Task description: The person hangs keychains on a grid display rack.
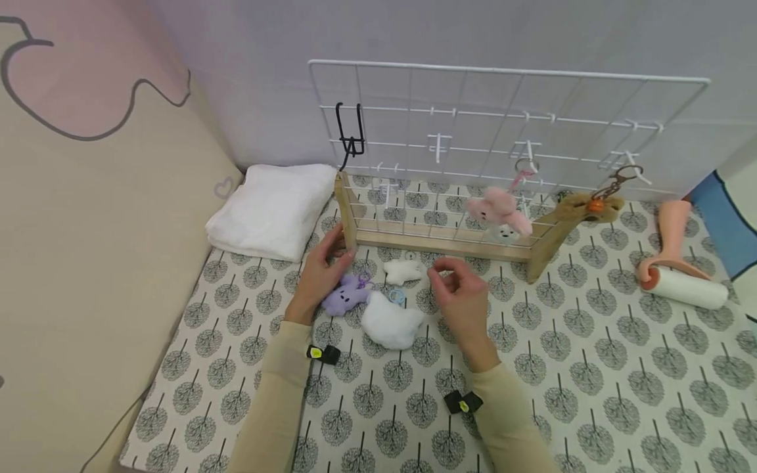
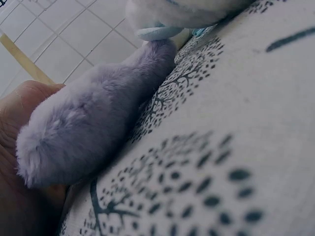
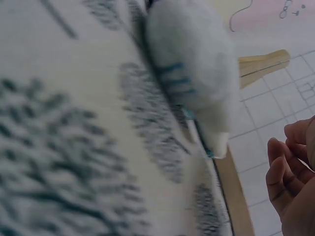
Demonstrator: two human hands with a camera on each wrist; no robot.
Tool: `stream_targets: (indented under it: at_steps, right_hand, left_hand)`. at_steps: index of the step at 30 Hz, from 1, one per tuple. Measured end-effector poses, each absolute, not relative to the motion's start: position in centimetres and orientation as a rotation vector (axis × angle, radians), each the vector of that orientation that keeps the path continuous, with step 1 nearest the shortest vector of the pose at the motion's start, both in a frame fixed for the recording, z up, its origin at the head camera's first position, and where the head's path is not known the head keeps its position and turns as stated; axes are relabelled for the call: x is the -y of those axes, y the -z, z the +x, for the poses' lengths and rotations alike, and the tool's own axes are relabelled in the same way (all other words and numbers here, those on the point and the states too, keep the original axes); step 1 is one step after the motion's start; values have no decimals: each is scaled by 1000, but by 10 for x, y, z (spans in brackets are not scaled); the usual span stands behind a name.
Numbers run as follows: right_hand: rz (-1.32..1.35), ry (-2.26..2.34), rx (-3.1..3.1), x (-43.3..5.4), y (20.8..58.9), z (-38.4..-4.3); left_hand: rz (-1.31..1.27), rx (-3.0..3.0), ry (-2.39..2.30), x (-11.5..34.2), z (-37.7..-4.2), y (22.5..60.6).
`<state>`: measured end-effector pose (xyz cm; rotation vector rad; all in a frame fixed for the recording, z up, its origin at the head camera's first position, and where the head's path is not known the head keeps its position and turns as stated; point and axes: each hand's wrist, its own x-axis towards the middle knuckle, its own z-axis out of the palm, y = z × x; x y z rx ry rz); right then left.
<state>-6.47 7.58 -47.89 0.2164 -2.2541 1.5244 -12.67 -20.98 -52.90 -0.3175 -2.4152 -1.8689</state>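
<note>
Nearest: tree-print cloth fills bottom of head view. Big white toy lower centre, between the sleeves, in front of the small one. Lint roller right edge, well apart from both hands. Folded towel left of centre, near the left hand. Up top, black hook on the mesh's left end; pink toy and brown toy hang right of centre.

Purple toy at centre, just beside left hand's thumb side; contact unclear. Small white toy lies between the hands, just left of the right hand. Right: fingers loosely curled, nothing visible in them. Rack stands beyond the loose toys; left hand grips its left foot.
</note>
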Motion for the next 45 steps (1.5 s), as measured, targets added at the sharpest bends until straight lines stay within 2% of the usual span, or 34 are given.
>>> stream_targets:
  at_steps: [17, 25, 45]
  right_hand:
    - [71, -1699, 2474, -62, 504, -57]
    - [226, -1592, 2560, -60, 518, -59]
    - [518, -1387, 2731, -56, 518, -60]
  left_hand:
    - [-329, 2385, 1905, 199, -115, 493]
    - [-351, 2394, 1889, 198, -115, 488]
    - [-318, 2383, 1911, 199, -115, 493]
